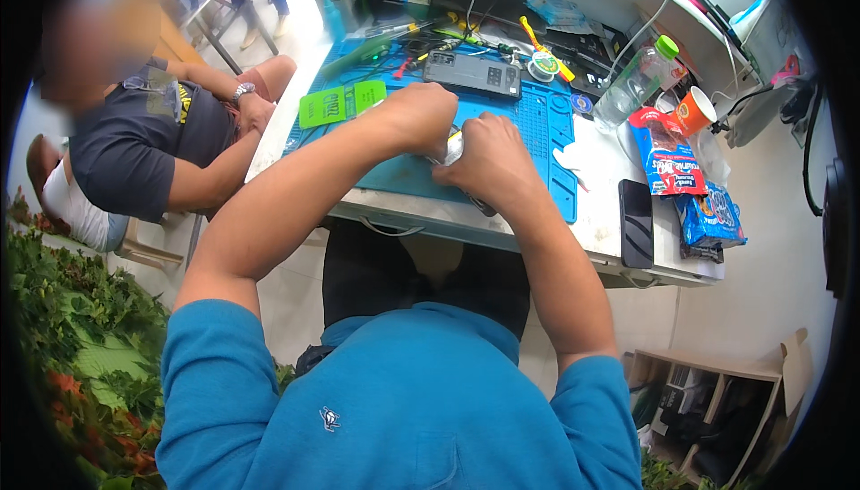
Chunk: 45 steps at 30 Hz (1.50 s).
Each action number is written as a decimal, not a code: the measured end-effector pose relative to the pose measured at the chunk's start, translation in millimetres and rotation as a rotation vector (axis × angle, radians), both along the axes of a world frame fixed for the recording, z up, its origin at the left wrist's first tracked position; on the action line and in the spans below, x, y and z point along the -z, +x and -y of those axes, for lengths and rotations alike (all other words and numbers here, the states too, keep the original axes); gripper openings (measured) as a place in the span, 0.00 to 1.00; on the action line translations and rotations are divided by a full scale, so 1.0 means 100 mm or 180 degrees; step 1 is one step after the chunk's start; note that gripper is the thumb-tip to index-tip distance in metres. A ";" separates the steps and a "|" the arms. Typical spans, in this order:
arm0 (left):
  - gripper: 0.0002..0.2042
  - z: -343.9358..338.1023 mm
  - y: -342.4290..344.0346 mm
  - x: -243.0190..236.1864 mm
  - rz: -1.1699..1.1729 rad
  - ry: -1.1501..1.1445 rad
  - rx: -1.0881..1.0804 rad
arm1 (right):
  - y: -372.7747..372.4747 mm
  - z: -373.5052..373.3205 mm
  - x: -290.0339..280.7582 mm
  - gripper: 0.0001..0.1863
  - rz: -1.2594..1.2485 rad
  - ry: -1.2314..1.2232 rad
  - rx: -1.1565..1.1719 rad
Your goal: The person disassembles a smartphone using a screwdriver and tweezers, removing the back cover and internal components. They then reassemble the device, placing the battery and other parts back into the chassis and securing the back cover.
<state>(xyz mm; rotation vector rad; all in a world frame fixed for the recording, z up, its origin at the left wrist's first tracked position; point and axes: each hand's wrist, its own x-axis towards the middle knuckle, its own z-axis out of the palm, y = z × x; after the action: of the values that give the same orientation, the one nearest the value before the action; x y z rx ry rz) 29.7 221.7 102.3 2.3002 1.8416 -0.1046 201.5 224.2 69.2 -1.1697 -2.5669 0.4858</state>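
Note:
Close together over the blue work mat (563, 187), my left hand (421, 118) and my right hand (491, 157) are closed on a small whitish, silvery thing (454, 146). My fingers cover most of it, so its kind does not show. A dark edge peeks out below my right hand. Just beyond the hands lies a dark, flat phone-like device (472, 73). A bright green printed packet (343, 103) rests on the mat to the left of my left hand.
Behind the mat are tools, cables, a solder spool (543, 65) and a yellow-orange tool (545, 46). On the right stand a plastic bottle (638, 85), an orange cup (693, 112), snack packs (667, 154) and a black phone (636, 223). A seated person (170, 141) is close on the left.

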 end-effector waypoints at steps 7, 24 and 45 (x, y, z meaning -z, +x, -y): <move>0.17 0.01 0.03 0.09 -0.0065 0.0073 0.0054 | 0.00 0.00 0.03 0.27 -0.0033 0.0007 0.0041; 0.19 0.07 0.13 0.00 -0.0252 -0.0092 0.0117 | 0.06 0.02 0.06 0.28 -0.0090 -0.0190 0.0031; 0.14 0.26 -0.65 0.04 0.1914 -0.0297 -0.1085 | 0.17 -0.06 0.17 0.32 -0.0210 0.0081 -0.0269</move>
<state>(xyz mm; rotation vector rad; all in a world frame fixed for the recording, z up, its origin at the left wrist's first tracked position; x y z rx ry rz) -35.8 195.5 98.0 1.6649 1.8020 0.4830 218.7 230.5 52.2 -1.0227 -2.5664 0.5002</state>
